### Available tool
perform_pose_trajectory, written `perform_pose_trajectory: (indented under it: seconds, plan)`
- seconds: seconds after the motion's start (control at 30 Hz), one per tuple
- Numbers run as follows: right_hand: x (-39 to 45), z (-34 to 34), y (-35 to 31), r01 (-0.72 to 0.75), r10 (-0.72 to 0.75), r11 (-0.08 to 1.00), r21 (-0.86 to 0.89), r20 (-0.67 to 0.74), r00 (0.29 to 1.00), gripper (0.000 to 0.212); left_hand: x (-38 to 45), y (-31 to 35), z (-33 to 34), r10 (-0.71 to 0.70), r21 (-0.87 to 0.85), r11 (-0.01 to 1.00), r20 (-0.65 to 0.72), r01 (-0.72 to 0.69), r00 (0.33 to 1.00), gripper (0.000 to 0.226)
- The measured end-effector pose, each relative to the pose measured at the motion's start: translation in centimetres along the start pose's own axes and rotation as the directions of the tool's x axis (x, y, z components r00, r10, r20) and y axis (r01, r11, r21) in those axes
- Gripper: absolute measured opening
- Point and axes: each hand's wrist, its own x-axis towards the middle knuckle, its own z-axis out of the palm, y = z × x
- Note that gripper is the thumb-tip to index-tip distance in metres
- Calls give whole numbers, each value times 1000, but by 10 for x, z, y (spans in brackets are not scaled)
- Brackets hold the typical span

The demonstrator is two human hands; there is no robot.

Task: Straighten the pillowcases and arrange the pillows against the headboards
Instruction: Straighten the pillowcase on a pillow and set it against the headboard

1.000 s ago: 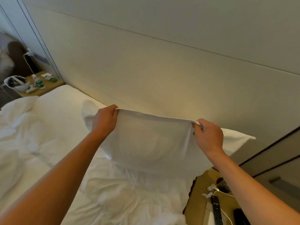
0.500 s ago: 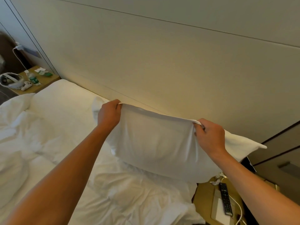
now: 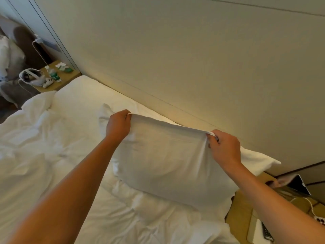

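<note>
A tall padded headboard (image 3: 193, 67) fills the far side of the scene, running from far left down toward the right. Below it lies one bed (image 3: 44, 164) covered in rumpled white bedding, whose far edge meets the headboard's base and whose right edge drops off beside the nearer of two bedside tables (image 3: 242, 208); the other bedside table (image 3: 52, 83) stands at the far left corner. Two pillows show. One pillow (image 3: 84, 95) lies flat at the far left of the bed, just in front of the headboard. The other, the held pillow (image 3: 167, 164), stands on its lower edge in the middle right, its right corner reaching past the bed's edge over the nearer table, with a narrow gap of sheet between its top and the headboard. Open bedding spreads to the left and near side of it. Two bare arms reach in from the near edge. The left hand (image 3: 117, 125) pinches the pillowcase's top seam toward its left end, fingers curled over the fabric; the right hand (image 3: 225, 148) pinches the same seam toward its right end, so the seam is stretched taut between them and the pillow hangs below both hands. On the far table sit one white headset (image 3: 31, 76) and one small bottle (image 3: 53, 74); a white cable (image 3: 311, 206) trails across the nearer one.
</note>
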Motion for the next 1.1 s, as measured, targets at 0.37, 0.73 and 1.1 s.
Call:
perform_pose_trajectory:
  seconds: [0.37,0.73,1.1]
  plan:
    - [21,1,-15,-58,64,994,95,-61,996,31,42,15,5,31,-103,994,-53,-36,998,32]
    - [91,-38,-16,-19,43,992,125,-193,980,37,125,86,3,198,-163,959,-199,-232,960,33]
    - [108,22,55,-29,86,965,-259,209,974,59,33,80,163,-43,-128,985,468,116,883,82]
